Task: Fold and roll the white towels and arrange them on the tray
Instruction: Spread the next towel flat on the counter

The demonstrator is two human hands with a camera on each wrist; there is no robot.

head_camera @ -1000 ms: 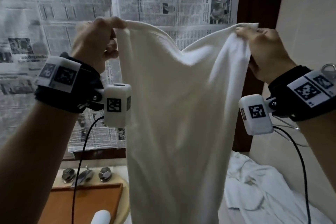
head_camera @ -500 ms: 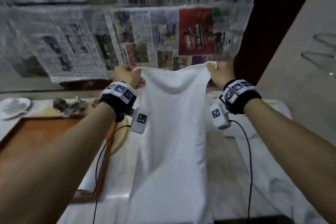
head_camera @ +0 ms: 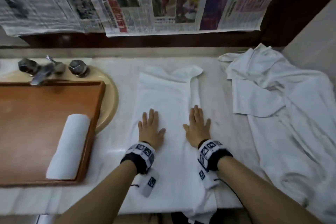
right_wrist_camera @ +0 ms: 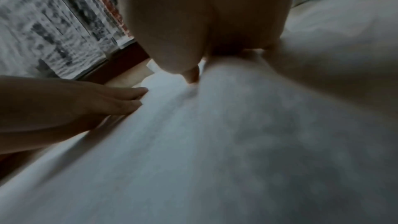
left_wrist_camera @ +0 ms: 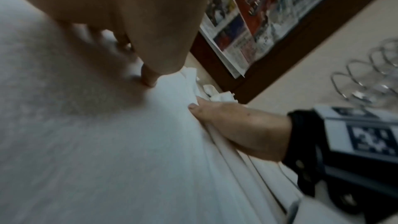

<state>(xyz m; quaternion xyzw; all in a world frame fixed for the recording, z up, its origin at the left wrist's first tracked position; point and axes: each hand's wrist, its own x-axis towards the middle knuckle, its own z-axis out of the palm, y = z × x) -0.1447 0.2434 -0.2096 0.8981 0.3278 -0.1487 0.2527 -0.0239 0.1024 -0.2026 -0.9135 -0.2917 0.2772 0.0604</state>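
Note:
A long white towel (head_camera: 167,94) lies flat on the counter, folded lengthwise, its near end hanging over the front edge. My left hand (head_camera: 151,127) presses flat on its left part, fingers straight. My right hand (head_camera: 197,126) presses flat on its right part beside the fold ridge. In the left wrist view the towel (left_wrist_camera: 129,151) fills the frame with the right hand (left_wrist_camera: 232,125) beyond. The right wrist view shows the towel (right_wrist_camera: 215,142) and the left hand (right_wrist_camera: 103,101). A rolled white towel (head_camera: 69,145) lies on the wooden tray (head_camera: 36,107) at left.
A heap of loose white towels (head_camera: 283,103) covers the counter at right. The tray sits over a round sink basin (head_camera: 111,102) with a tap and two knobs (head_camera: 47,69) behind it. Newspaper sheets (head_camera: 163,0) hang on the back wall.
The towel was held up in the air by its top corners; now it lies spread on the counter. Both hands have let go and press flat on it.

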